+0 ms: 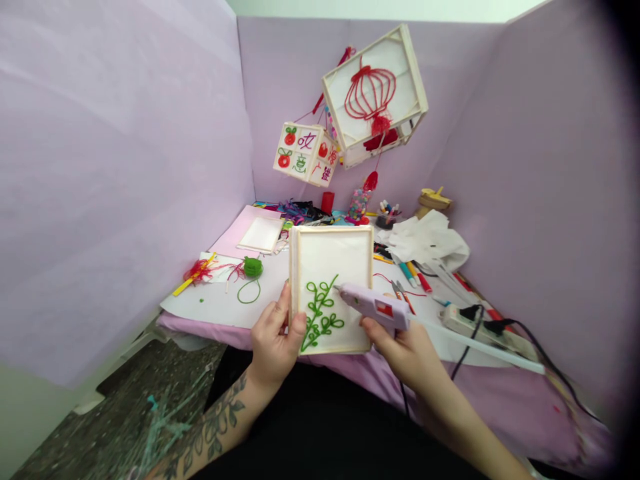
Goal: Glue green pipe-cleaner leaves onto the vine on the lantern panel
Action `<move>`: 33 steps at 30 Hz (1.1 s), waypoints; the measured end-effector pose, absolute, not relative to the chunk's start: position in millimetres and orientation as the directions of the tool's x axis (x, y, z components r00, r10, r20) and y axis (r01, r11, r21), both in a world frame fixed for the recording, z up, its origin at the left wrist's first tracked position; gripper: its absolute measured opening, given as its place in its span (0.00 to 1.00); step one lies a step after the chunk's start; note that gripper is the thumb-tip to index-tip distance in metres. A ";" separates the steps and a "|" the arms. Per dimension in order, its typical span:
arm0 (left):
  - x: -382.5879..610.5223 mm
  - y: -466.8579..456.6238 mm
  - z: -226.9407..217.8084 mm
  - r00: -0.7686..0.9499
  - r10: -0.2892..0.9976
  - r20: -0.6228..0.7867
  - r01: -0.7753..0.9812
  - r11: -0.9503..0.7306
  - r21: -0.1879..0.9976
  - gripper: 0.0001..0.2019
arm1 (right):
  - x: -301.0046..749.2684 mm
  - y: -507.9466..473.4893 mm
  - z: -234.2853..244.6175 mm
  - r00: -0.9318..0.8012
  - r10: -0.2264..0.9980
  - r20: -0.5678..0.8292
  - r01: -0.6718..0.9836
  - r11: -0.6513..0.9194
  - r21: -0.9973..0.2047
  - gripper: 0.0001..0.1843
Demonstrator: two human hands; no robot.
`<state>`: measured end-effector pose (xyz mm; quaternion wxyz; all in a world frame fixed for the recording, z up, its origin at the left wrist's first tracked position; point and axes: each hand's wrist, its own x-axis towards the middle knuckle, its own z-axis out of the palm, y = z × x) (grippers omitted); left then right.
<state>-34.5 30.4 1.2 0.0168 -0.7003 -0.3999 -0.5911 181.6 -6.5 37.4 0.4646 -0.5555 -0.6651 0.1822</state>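
Observation:
My left hand (277, 333) grips the lower left side of a white panel with a pale wooden frame (335, 250), its thumb on the front edge. Green cord (320, 313), bent into a leafy branch, lies on the lower half of the panel. In my right hand (400, 343) is a lilac hot glue gun (375, 303), a long glue stick (490, 351) sticking out of its back. The nozzle points left, close to the upper part of the branch; whether it touches cannot be made out.
A ball of green yarn (253, 267) and another framed panel (261, 235) lie left on the table. Scissors (400, 293), markers (413, 272), crumpled white paper (430, 240) and a power strip (485, 330) with cables are at right. Decorated lanterns (375, 93) hang behind.

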 end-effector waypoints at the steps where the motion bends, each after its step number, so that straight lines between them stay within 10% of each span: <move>1: -34.5 30.3 1.3 -0.018 0.541 0.841 0.582 -0.678 0.449 0.25 | 181.5 -6.7 37.7 0.050 0.909 0.414 0.571 0.314 -0.759 0.12; 33: -34.5 29.3 1.9 -0.051 0.570 0.820 0.606 -0.635 0.479 0.23 | 205.9 -15.9 54.4 -0.012 0.936 0.353 0.568 0.297 -0.768 0.12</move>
